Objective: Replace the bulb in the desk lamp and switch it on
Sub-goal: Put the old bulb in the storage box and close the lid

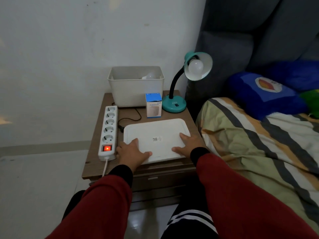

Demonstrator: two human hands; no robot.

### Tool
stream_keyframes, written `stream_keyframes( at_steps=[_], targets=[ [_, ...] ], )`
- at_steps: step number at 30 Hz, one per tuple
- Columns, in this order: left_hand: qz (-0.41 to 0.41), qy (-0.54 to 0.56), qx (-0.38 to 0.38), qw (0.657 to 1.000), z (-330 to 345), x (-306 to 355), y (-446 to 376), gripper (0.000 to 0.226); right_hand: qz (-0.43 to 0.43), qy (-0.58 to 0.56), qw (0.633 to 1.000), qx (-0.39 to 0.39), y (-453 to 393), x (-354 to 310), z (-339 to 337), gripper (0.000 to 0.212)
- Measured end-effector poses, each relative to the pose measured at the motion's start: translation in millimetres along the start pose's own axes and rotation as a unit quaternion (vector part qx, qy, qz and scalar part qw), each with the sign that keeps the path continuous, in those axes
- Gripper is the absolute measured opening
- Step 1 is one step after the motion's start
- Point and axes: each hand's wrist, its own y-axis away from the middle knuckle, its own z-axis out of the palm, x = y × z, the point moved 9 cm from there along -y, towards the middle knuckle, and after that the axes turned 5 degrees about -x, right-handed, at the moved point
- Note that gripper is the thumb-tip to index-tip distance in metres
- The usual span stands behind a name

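A teal desk lamp (174, 105) stands at the back right of the wooden nightstand (96, 149), its shade turned toward me with an unlit white bulb (196, 67) screwed in. Another white bulb (151, 75) lies inside the white bin (136, 90) at the back. A flat white lid (155, 130) lies near the front of the nightstand. My left hand (132, 152) rests on its near left corner and my right hand (186, 144) on its near right side, fingers spread flat. Neither hand holds a bulb.
A white power strip (108, 131) with a glowing red switch lies along the nightstand's left side. The lamp's black cord (131, 118) and plug lie unplugged beside it. A small blue-and-white box (153, 106) stands before the bin. A bed with a striped blanket (259, 144) borders the right.
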Motion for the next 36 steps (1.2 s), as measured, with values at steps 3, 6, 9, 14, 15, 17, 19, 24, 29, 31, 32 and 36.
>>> stream_keyframes(
  at_steps=[3,6,9,14,15,17,19,24,29,31,32,36],
  targets=[
    [0.014,0.025,0.047,0.998,-27,9,2,0.088,-0.002,-0.001,0.999,0.042,-3,-10,-26,0.082],
    [0.030,0.044,0.093,0.994,-61,19,3,0.086,-0.017,-0.007,0.997,0.072,-8,-28,-50,0.082],
    [0.045,0.049,0.132,0.989,-96,28,-6,0.084,-0.036,-0.003,0.994,0.107,-16,-51,-77,0.080],
    [0.070,0.057,0.170,0.981,-154,44,-35,0.081,-0.060,-0.030,0.989,0.132,-44,-89,-124,0.079],
    [0.070,0.052,0.178,0.980,-164,47,-44,0.080,-0.064,-0.032,0.988,0.136,-53,-97,-134,0.079],
    [0.071,0.044,0.189,0.978,-185,53,-64,0.078,-0.068,-0.038,0.987,0.139,-71,-111,-152,0.079],
    [0.071,0.049,0.182,0.979,-200,58,-87,0.079,-0.069,-0.046,0.987,0.138,-92,-123,-167,0.079],
    [0.085,0.078,0.173,0.978,-230,65,-145,0.075,-0.063,-0.075,0.988,0.122,-148,-142,-186,0.082],
    [0.083,0.070,0.157,0.982,-237,64,-193,0.078,-0.059,-0.103,0.987,0.109,-191,-149,-186,0.081],
    [0.079,0.061,0.148,0.984,-236,62,-205,0.077,-0.055,-0.100,0.988,0.100,-204,-150,-182,0.081],
    [0.076,0.052,0.146,0.985,-235,61,-210,0.077,-0.054,-0.103,0.988,0.098,-209,-150,-180,0.080],
    [0.067,0.032,0.144,0.987,-234,60,-223,0.074,-0.049,-0.103,0.989,0.096,-225,-149,-179,0.078]
  ],
)
